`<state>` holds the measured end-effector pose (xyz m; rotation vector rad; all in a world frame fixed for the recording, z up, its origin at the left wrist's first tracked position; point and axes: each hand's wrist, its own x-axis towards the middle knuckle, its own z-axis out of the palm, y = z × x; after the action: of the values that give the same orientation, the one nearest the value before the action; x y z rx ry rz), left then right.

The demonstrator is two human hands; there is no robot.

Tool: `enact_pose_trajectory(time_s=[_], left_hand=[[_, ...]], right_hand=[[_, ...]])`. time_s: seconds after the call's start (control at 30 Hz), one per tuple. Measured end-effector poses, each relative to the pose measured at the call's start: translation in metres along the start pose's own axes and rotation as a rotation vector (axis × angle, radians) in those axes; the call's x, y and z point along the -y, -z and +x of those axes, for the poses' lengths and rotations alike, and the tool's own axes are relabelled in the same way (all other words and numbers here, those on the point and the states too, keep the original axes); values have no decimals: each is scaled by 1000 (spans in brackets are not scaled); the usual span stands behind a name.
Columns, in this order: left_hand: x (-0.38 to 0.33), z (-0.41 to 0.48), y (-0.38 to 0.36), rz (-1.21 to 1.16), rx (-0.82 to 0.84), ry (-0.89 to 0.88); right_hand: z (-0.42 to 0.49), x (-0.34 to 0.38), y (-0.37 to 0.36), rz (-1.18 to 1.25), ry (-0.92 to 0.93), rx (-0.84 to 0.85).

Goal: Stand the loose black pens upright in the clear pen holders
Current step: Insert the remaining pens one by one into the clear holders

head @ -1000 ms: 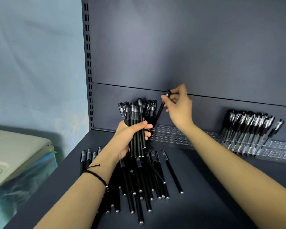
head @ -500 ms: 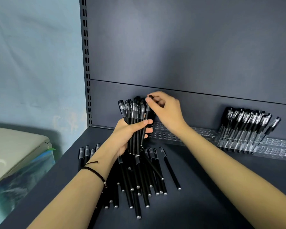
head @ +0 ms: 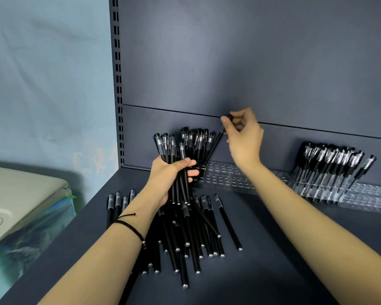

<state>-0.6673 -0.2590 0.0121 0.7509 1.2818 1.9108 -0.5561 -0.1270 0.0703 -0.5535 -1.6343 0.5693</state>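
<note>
The left hand [head: 172,179] is wrapped around a bundle of pens [head: 169,148] and holds them upright above the shelf [head: 273,249]. The right hand [head: 244,137] pinches a single pen [head: 216,142] at its cap end between thumb and fingertips. This pen slants down toward the left end of the clear holder [head: 227,177], beside the standing pens [head: 198,139] there. I cannot tell if its tip is in a hole, because the left fingers cover that place.

The risks, as I judge them:
- The pinch is far from the tip, so the tip can swing and miss the small hole, or push a standing neighbour.
- The holder looks light and may slide or tip if the pen enters at this slant.
- The bundle is thick for one hand, so a looser grip could let pens slip down onto the loose pens [head: 191,234] lying below.
- The left forearm passes over that heap and could roll some toward the shelf edge.
</note>
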Motion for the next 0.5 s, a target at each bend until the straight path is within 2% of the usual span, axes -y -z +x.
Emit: enact_pose_trajectory(time_s=[0.13,0.3,0.5], left_hand=[[2,-1,-1,6,29,-8],[1,-2,-3,37,96,-38],[0,-3,-4,-35,121,-19]], right_hand=[[-4,-1,-4,-117,96,58],[-17,-13,-11,-247,146,251],[-18,3,-6,-198,77,220]])
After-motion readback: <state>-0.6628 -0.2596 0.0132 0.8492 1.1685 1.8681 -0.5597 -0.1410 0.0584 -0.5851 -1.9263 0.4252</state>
